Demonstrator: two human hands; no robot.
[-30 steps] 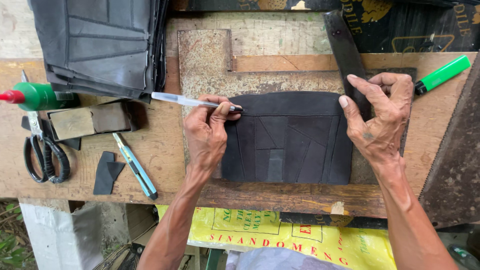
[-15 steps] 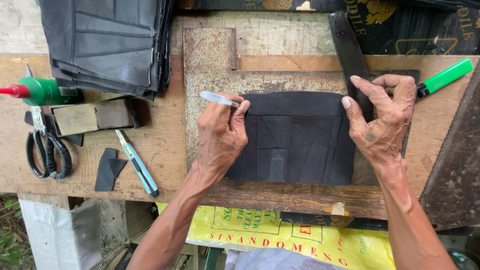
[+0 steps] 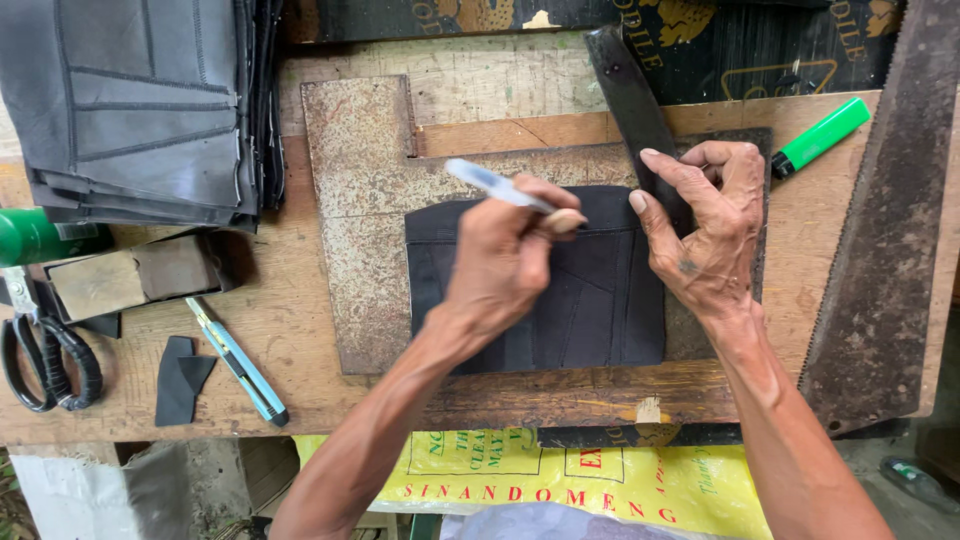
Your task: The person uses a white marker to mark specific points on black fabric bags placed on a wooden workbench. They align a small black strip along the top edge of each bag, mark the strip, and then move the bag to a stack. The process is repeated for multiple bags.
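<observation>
A black stitched leather panel (image 3: 600, 300) lies flat on a rusty metal plate (image 3: 360, 230) on the wooden bench. My left hand (image 3: 505, 265) holds a slim white pen (image 3: 490, 185) over the panel's upper middle, tip pointing right toward my thumb. My right hand (image 3: 705, 235) presses down on the panel's upper right corner, fingers spread, next to a dark strip (image 3: 630, 100) that runs up and away.
A stack of black leather pieces (image 3: 130, 110) sits at the top left. A green bottle (image 3: 40, 235), sharpening block (image 3: 135, 275), scissors (image 3: 45, 355), blue utility knife (image 3: 240, 365) and black offcuts (image 3: 180, 380) lie left. A green marker (image 3: 820, 135) and a rusty saw blade (image 3: 880, 240) lie right.
My left hand has moved right with the pen, from the panel's left top corner to its upper middle. The right hand has stayed pressed on the right corner.
</observation>
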